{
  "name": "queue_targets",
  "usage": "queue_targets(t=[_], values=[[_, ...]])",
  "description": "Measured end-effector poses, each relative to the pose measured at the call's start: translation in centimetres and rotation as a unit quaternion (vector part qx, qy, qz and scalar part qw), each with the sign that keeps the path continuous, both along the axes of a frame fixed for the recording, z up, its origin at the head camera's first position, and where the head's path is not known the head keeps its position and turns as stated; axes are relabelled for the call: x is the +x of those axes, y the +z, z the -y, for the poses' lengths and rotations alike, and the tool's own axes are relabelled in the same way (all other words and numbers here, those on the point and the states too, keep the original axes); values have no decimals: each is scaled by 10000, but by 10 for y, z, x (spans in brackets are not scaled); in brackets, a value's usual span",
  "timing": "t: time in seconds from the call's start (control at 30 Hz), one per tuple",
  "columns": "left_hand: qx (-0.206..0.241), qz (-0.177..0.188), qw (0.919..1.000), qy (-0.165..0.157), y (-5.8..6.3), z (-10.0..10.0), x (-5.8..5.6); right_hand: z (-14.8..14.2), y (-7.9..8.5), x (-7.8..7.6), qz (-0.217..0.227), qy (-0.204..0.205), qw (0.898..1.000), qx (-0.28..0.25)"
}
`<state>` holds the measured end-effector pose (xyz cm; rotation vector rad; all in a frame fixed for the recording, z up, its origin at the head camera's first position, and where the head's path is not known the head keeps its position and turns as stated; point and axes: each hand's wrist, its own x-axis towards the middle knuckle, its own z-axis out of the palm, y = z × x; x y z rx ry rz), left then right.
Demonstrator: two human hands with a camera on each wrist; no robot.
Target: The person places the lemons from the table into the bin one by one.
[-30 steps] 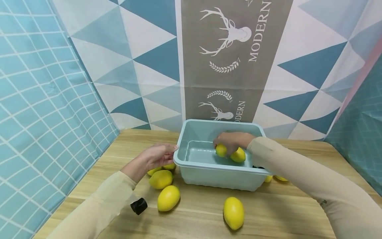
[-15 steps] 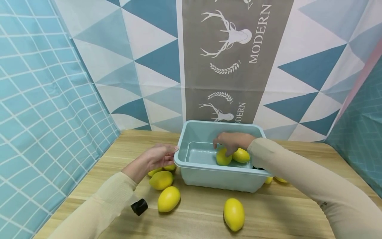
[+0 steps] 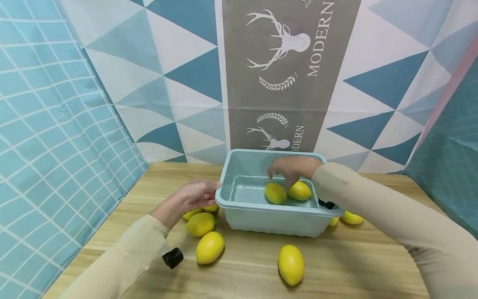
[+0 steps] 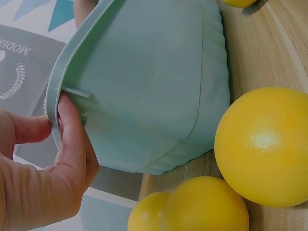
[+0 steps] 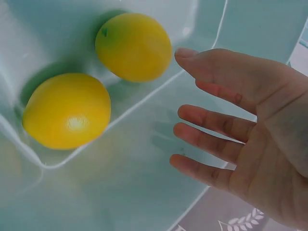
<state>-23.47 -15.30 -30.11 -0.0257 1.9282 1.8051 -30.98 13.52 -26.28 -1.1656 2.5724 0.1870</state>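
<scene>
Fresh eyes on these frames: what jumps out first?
Two bright yellow lemons lie inside the light blue plastic bin, near the right hand, which holds neither. Next, the left hand pinches the bin at its left end. Behind it, white stag heads stand out on a gray panel.

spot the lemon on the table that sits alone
The lemon in front of the bin, lowest in the head view; other lemons outside it group at its left and right ends.

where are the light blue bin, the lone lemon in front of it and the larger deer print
Light blue bin (image 3: 272,222): head view, on its outer front wall.
Lone lemon (image 3: 291,265): head view, middle of its visible side.
Larger deer print (image 3: 295,42): head view, on the white head.
</scene>
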Motion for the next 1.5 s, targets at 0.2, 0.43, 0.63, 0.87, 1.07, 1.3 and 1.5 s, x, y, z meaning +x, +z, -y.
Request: queue_targets(t=[0.2, 0.43, 0.63, 0.87, 1.07, 1.3, 1.5], values=[[22, -18, 10000, 5, 1, 1, 0, -6, 11, 7, 166, -269, 9995, -49], [49, -17, 10000, 10, 1, 0, 2, -14, 23, 14, 193, -526, 9984, -8], [59, -34, 10000, 4, 2, 1, 2, -20, 32, 19, 70, -417, 9991, -29], [43, -23, 10000, 21, 2, 1, 1, -30, 36, 23, 28, -435, 9990, 16], [36, 28, 9999, 100, 1, -1, 2, -41, 38, 29, -17, -522, 9986, 1], [107, 16, 9999, 94, 1, -1, 2, -54, 39, 41, -163, -471, 9985, -205], [80, 31, 9999, 100, 1, 0, 3, -66, 33, 53, -433, -364, 9970, -524]])
